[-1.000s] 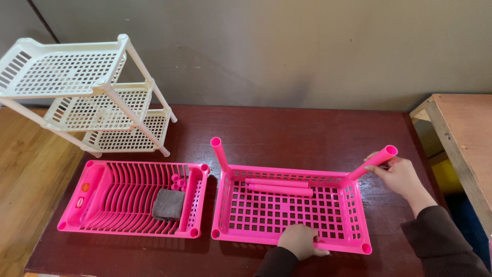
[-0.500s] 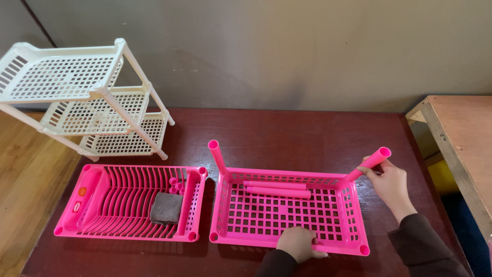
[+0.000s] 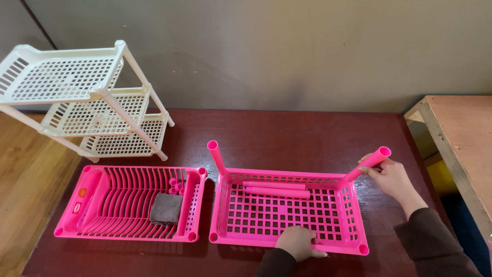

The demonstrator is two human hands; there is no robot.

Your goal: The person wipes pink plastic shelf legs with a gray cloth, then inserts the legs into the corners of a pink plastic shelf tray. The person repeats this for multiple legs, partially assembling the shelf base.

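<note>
On table (image 3: 307,133): pink basket (image 3: 287,218), right of pink dish tray (image 3: 128,205).
Left hand (image 3: 297,242): fingers clamp basket's near rim, steadying it.
Right hand (image 3: 392,177): fingers wrap pink tube (image 3: 368,165), seated tilted in basket's far right corner.

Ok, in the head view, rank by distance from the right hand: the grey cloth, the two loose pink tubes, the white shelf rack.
1. Loose pink tubes, inside the mesh tray, just left of the right hand.
2. Grey cloth, in the slotted pink tray further left.
3. White shelf rack, far left corner.
</note>
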